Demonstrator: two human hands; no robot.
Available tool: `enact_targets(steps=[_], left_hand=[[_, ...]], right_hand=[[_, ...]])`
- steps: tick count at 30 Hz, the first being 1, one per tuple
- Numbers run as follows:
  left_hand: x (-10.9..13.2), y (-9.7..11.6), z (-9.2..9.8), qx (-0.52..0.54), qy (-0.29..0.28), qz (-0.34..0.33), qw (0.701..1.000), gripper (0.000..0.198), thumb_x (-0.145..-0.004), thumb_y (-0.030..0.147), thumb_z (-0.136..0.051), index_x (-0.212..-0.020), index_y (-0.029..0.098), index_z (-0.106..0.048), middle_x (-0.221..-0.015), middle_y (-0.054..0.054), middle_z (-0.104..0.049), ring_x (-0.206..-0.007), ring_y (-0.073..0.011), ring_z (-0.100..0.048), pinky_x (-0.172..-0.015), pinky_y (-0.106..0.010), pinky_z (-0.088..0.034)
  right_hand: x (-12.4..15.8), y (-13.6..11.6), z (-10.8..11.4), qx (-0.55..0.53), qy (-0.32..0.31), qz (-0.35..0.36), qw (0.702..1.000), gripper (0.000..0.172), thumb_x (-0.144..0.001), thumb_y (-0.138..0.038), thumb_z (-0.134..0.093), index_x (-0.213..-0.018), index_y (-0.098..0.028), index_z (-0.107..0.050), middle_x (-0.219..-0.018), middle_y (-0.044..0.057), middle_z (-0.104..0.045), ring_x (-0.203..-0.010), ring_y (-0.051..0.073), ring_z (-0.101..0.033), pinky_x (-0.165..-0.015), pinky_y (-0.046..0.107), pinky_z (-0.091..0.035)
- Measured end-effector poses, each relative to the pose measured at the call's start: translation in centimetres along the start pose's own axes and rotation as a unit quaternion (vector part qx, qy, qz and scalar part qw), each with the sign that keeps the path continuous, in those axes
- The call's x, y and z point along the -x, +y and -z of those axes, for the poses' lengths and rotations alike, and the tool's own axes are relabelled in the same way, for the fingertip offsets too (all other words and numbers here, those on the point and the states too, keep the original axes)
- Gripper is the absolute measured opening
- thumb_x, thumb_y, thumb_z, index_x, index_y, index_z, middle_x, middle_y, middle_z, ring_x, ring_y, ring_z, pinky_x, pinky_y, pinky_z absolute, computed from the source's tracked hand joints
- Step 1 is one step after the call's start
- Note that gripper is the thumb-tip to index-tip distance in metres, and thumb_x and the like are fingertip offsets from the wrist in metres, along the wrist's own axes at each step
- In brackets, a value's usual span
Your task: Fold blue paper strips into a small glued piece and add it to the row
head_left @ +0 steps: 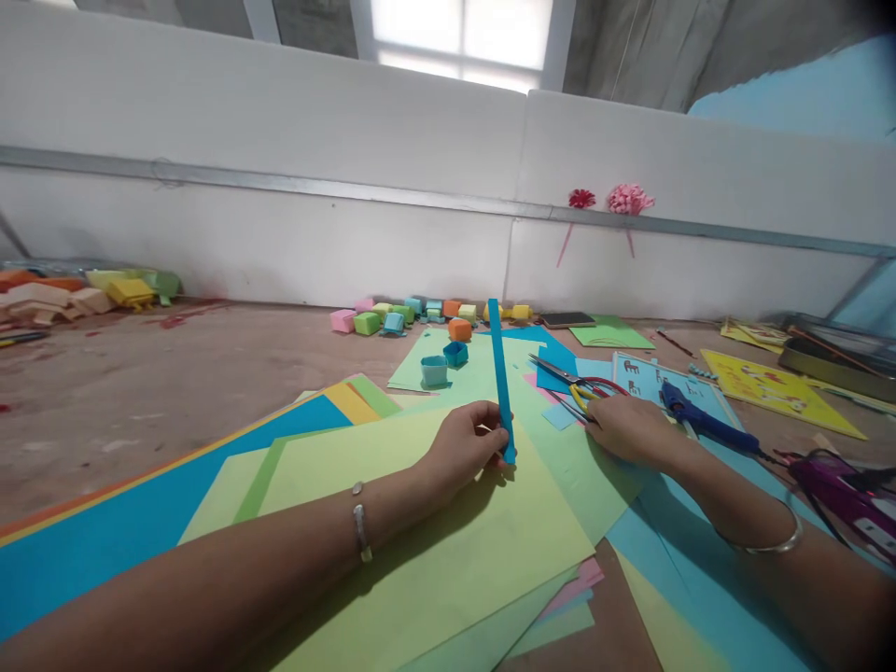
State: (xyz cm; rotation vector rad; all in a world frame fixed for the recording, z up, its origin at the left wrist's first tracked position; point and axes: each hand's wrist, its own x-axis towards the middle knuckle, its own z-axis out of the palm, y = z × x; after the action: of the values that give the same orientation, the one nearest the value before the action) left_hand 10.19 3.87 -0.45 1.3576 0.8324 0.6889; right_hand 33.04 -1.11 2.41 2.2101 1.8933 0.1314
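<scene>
At the bottom of the frame, overlapping sheets on the desk (126,373): a wide pale green sheet (434,560) in the middle, a deep blue sheet (140,504) at lower left, light blue paper (700,560) at lower right. Above the pale green sheet, in the center, the left hand (470,441), with thumb and fingers pinched on the lower end of a blue paper strip (498,364), held nearly upright in the frame. Right of center, the right hand (623,427), at the scissors (570,377) with red handles and a yellow-handled tool (581,396); impossible to tell whether closed on either. Just beside, a dark blue glue gun (714,422); at the right edge, a purple power strip (840,485).

Farther up, a light blue card (651,371) with small dark pictures, and at right a yellow booklet (777,392) with red lettering too blurred to read. Left of the strip, a pale blue paper box (434,373) and a darker blue box (455,354). Behind, at the wall's foot, a row of small colored boxes (368,323). On the wall rail (315,185) at upper right, a red flower (581,198) and a pink flower (630,198). At the top, a bright window (458,37).
</scene>
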Motion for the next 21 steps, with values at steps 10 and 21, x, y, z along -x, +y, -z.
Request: enact_targets(steps=[10,21], left_hand=[[-0.2,-0.1,0.4,0.051,0.054,-0.02,0.997,0.047,-0.074,0.002,-0.058,-0.117,0.019,-0.052,-0.077,0.002,-0.059,-0.049,-0.0078,-0.057,-0.045,-0.019,-0.046],[-0.5,-0.3,0.5,0.081,0.054,0.017,0.995,0.049,-0.073,-0.003,-0.052,-0.118,0.011,-0.064,-0.067,-0.004,-0.067,-0.047,-0.0073,-0.054,-0.048,-0.018,-0.045]], right_hand=[[0.6,-1.1,-0.2,-0.071,0.256,0.1,0.959,0.021,-0.089,-0.011,-0.039,-0.088,-0.016,-0.06,-0.091,0.013,-0.067,-0.078,0.023,-0.063,-0.061,0.031,-0.043],[1.0,-1.7,-0.8,-0.188,0.332,0.255,0.888,0.02,-0.095,-0.02,-0.044,-0.099,-0.017,-0.064,-0.088,0.008,-0.069,-0.081,0.021,-0.064,-0.065,0.029,-0.045]])
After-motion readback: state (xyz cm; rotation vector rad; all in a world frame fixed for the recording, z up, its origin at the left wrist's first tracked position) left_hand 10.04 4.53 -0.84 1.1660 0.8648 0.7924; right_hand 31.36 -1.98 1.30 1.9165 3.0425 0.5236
